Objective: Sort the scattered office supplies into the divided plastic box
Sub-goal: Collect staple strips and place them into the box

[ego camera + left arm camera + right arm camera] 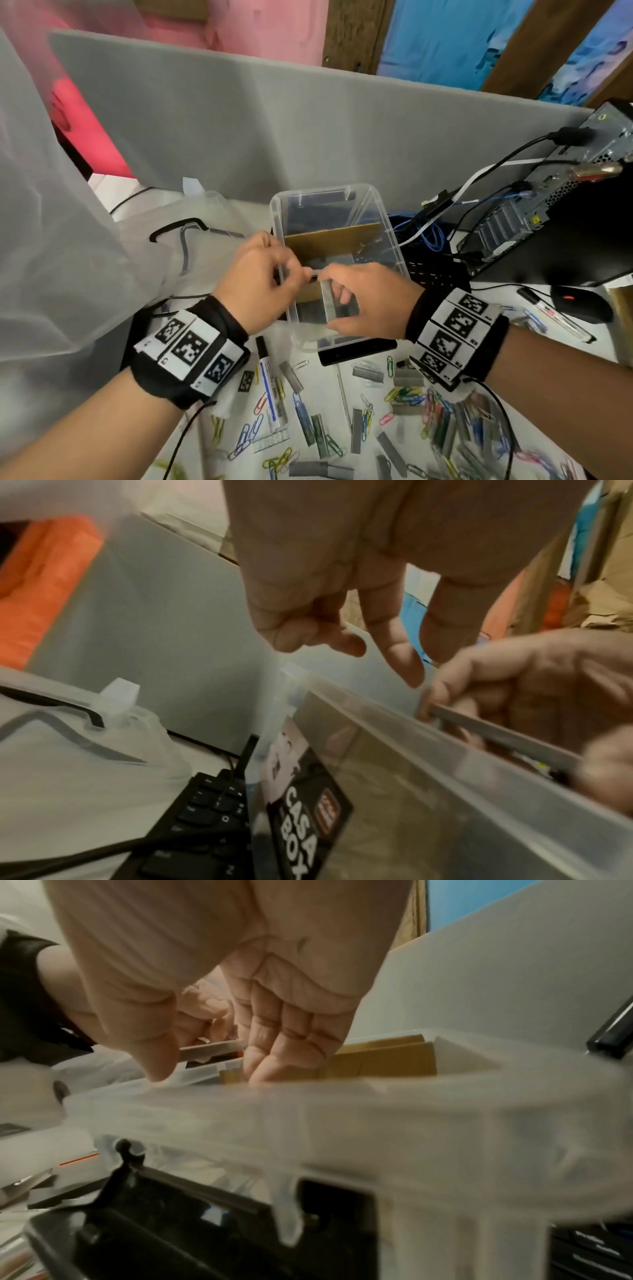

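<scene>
The clear plastic box [376, 205] stands mid-table with brown cardboard dividers [329, 240] inside. My right hand [337, 303] hovers over its near compartment and holds a silver staple strip [327, 301] lengthwise between thumb and forefinger. The left wrist view shows the same strip [496, 734] just inside the box rim [479, 764]. My left hand [298, 270] is at the box's left wall. Its thumb and forefinger [400, 653] hang apart just above the strip's far end, with nothing seen between them. In the right wrist view the strip [212, 1050] crosses behind my thumb, above the rim [342, 1110].
Coloured paper clips [411, 394], loose staple strips [291, 377] and a marker [269, 380] lie scattered in front of the box. A black bar-shaped object [356, 351] lies against its near wall. A keyboard [435, 274], mouse [579, 301], computer case [565, 212] and cables fill the right.
</scene>
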A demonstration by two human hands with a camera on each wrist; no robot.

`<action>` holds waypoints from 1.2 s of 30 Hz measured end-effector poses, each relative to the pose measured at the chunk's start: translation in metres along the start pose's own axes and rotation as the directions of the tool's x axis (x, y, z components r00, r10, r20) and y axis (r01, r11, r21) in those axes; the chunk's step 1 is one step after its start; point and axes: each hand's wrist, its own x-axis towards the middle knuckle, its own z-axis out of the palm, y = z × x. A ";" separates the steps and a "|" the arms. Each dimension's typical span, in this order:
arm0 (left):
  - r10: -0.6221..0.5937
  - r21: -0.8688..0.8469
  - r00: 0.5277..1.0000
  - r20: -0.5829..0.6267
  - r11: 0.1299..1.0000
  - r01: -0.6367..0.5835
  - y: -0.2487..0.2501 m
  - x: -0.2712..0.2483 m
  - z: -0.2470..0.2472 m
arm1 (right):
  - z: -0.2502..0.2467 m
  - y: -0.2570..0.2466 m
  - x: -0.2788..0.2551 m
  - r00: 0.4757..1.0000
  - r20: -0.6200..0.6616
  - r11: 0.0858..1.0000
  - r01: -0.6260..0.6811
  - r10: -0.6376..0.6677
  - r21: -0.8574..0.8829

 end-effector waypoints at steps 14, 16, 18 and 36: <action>-0.164 -0.230 0.982 0.096 0.956 0.182 0.002 -0.005 0.019 | -0.008 -0.013 -0.011 0.995 -0.094 0.999 -0.026 0.030 0.042; -0.165 -0.207 0.982 0.089 0.962 0.180 0.004 -0.007 0.020 | -0.007 -0.015 -0.011 0.995 -0.096 1.000 -0.017 0.015 -0.014; -0.166 -0.180 0.982 0.093 0.967 0.180 0.007 -0.007 0.022 | -0.008 -0.019 -0.010 0.996 -0.092 0.997 -0.010 0.003 -0.071; -0.262 -0.326 0.965 0.009 0.911 0.251 -0.018 0.000 0.020 | 0.005 -0.010 0.022 0.947 0.284 0.988 -0.156 0.148 0.006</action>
